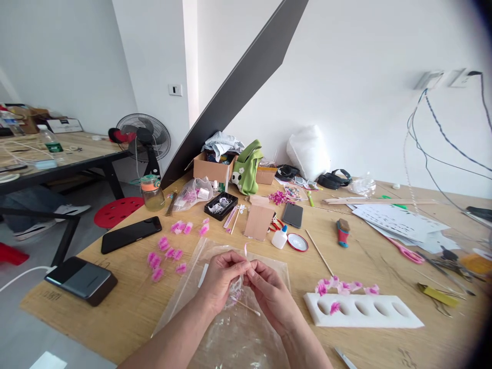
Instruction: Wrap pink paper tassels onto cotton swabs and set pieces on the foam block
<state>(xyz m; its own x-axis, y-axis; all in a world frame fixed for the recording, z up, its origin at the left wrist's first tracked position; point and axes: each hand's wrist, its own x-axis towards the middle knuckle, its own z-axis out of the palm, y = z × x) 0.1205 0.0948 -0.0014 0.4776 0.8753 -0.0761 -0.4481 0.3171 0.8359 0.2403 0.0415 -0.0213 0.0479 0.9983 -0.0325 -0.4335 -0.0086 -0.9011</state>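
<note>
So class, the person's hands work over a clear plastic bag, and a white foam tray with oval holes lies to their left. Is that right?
Not quite. In the head view both hands, left hand and right hand, do work over the clear plastic bag, but the white foam tray with oval holes lies to their right, not their left.

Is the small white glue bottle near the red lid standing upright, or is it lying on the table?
It is tilted, not upright: the glue bottle leans with its tip pointing up and right, beside the red lid.
</note>
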